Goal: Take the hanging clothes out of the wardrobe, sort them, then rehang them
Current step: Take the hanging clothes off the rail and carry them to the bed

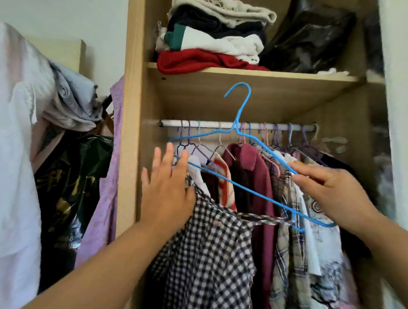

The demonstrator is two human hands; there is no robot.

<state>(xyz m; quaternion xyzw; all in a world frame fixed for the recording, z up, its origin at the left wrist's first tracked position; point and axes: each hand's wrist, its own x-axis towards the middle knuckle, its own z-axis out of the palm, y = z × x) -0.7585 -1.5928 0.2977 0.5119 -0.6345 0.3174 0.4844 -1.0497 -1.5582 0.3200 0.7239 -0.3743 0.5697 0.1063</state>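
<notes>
Your right hand (334,196) pinches the blue hanger (236,127) by one sloping arm, thumb and fingertips closed on the wire, just below the rail (209,124). The hanger is off the rail. It is tilted, with its hook above the rail and its far corner well below it.

Your left hand (167,190) is below the rail's left end, fingers straight and spread. Its palm lies against the collar of the checked shirt (202,258). You cannot tell whether the thumb grips the cloth. The shirt hangs well below the rail, and a thin strip of it stretches across to the hanger's low corner.

A maroon shirt (249,166) and other clothes hang from the rail on thin hangers. Above the rail, a shelf (241,72) holds folded clothes (213,38) and a black bag (310,39).
</notes>
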